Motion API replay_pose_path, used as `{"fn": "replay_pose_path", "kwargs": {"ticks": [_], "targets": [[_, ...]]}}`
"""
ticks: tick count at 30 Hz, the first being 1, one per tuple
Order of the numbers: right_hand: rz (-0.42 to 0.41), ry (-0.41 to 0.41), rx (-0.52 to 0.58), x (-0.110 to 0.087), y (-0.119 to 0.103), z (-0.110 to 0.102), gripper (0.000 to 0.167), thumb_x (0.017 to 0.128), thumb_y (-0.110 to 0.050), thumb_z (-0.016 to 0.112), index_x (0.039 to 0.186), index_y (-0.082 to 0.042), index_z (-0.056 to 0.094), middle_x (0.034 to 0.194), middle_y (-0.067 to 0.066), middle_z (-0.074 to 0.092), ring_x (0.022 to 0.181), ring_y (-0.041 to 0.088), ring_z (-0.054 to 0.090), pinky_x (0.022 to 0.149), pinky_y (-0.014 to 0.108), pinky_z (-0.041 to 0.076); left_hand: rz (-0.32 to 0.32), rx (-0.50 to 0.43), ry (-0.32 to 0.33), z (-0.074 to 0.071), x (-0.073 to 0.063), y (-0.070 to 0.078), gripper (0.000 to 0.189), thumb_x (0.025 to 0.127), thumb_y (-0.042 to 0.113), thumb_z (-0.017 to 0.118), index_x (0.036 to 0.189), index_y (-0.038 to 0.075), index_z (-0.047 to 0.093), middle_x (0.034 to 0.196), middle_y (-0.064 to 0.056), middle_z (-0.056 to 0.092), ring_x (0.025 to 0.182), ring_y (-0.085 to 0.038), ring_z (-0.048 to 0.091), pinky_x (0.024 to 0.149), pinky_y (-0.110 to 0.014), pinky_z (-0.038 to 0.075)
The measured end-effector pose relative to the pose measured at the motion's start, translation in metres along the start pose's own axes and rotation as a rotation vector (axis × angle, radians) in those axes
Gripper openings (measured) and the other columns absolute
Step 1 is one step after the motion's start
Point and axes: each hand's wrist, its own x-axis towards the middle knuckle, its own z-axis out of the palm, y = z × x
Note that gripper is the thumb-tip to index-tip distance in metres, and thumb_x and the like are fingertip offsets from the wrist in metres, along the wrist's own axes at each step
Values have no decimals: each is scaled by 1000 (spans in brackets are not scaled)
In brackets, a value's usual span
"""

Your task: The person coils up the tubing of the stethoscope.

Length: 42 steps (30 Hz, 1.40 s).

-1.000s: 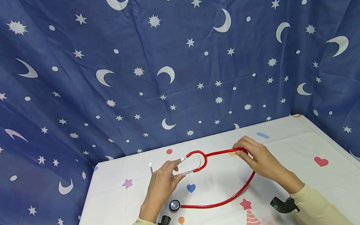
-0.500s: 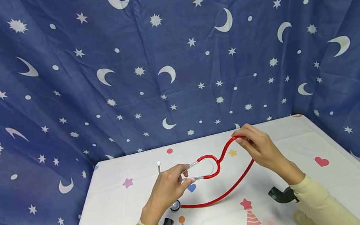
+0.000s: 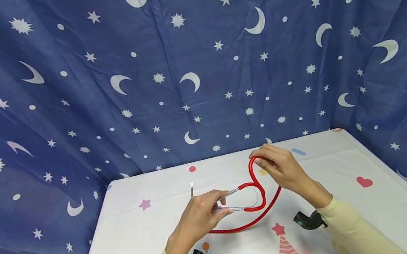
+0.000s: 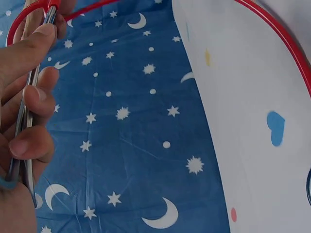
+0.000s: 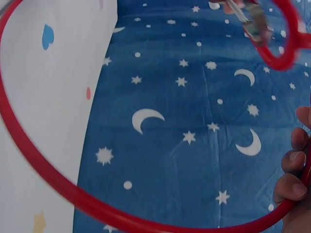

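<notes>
In the head view we saw bright, even light on the white desk (image 3: 328, 159) and a purplish tint on the curtain (image 3: 219, 74) at the far left. Both wrist views looked dimmer; in the right one, blur smeared the stethoscope (image 5: 295, 41) at upper right.

Your stethoscope (image 3: 262, 194): red and silver | your sleeves (image 3: 362, 230): cream | far curtain (image 3: 215, 75): blue, white moon-and-star print | near tablecloth (image 3: 324, 160): white, multicoloured print

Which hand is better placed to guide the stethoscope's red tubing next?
Probably the right hand: it holds the red tubing at its raised bend, while the left hand is occupied holding the metal ear tubes.
</notes>
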Motion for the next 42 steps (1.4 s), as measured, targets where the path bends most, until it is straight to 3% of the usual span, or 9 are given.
{"fn": "replay_pose_path", "kwargs": {"ticks": [10, 23, 30, 36, 39, 42], "targets": [[-18, -71, -18, 2, -2, 18, 19, 85, -4, 72, 102, -13, 71, 79, -8, 58, 65, 1, 43, 59, 11, 38, 72, -12, 32, 0, 10, 12, 39, 78, 23, 83, 112, 10, 68, 79, 6, 63, 60, 1, 46, 55, -4, 36], [93, -167, 63, -8, -3, 29, 22, 85, -4, 72, 105, -13, 71, 79, -7, 60, 64, 0, 46, 56, 18, 47, 110, 20, 58, 0, 17, 20, 41, 78, 24, 83, 112, 7, 68, 78, 7, 63, 58, 1, 44, 54, -3, 33], [130, -238, -13, -16, -6, 34, 25, 83, -5, 76, 106, -12, 73, 84, -3, 69, 74, 8, 62, 70, 24, 57, 68, 42, 141, 1, 15, 16, 43, 77, 24, 83, 113, 6, 70, 78, 5, 63, 57, -1, 46, 55, -4, 36], [188, -214, -102, -24, -14, 43, 9, 88, -20, 72, 89, -11, 75, 68, -4, 67, 61, 4, 53, 63, 27, 53, 30, 54, 235, 3, 14, 13, 42, 76, 21, 84, 112, 5, 69, 79, 3, 64, 57, -2, 47, 55, -5, 37], [173, -208, -119, -30, -18, 46, 11, 87, -16, 73, 96, -10, 75, 75, -3, 72, 65, 6, 59, 66, 25, 53, -8, 54, 261, 4, 13, 11, 42, 76, 19, 84, 113, 6, 69, 79, 3, 64, 57, -3, 47, 54, -5, 36], [178, -221, -93, -36, -24, 49, 23, 87, -10, 73, 110, -7, 72, 79, -2, 71, 64, 6, 58, 58, 18, 50, -43, 61, 279, 5, 12, 9, 41, 77, 20, 84, 112, 6, 69, 78, 5, 63, 57, -3, 48, 53, -5, 36]]}}
